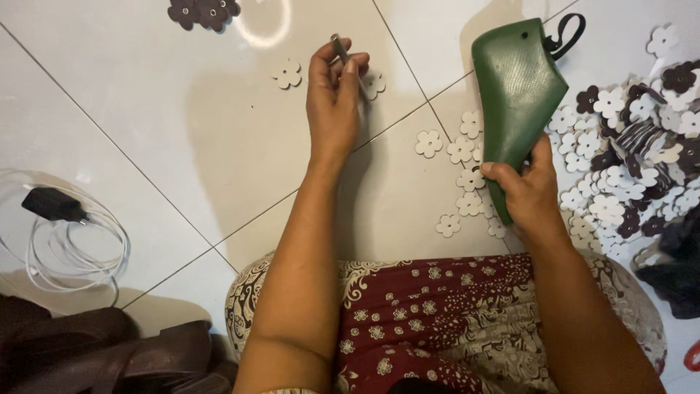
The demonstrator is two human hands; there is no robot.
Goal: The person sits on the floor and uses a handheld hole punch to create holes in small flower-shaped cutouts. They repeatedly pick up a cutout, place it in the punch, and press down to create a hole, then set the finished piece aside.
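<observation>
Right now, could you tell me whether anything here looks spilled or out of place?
Nothing looks damaged. White flower cutouts lie strewn loosely across the tiled floor beside the heaped pile. The left hand pinches a thin metal tool; the right hand holds a green shoe last.

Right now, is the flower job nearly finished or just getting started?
Done: many flower cutouts already lie on the tiled floor, with a bigger pile on the right. In hand: the right hand holds a green shoe form; the left hand pinches a thin metal tool. Left: nothing is on the form yet.
</observation>
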